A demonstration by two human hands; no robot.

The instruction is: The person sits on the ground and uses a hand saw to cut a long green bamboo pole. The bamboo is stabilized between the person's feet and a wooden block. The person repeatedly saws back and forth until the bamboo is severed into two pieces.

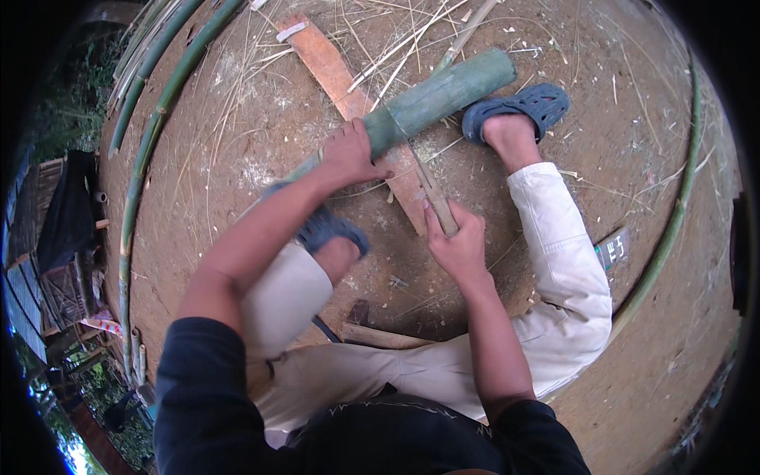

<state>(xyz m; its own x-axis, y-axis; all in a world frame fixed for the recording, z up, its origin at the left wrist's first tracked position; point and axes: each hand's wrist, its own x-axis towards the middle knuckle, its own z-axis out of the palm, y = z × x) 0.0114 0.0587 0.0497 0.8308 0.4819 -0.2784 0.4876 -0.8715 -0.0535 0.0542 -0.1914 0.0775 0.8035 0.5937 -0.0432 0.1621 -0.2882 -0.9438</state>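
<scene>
My left hand (349, 154) grips a thick green bamboo section (443, 93) that lies slanted across a reddish wooden plank (332, 71) on the dirt. My right hand (457, 237) is closed around the wooden handle of a knife (434, 196); its blade runs up against the bamboo just right of my left hand. My feet in blue clogs sit on either side, one (522, 104) beside the bamboo's far end, the other (328, 226) under my left forearm.
Long green bamboo poles (150, 134) curve along the left of the dirt ground, another (673, 214) along the right. Thin bamboo slivers and chips litter the ground near the plank. A wooden piece (380, 336) lies between my legs.
</scene>
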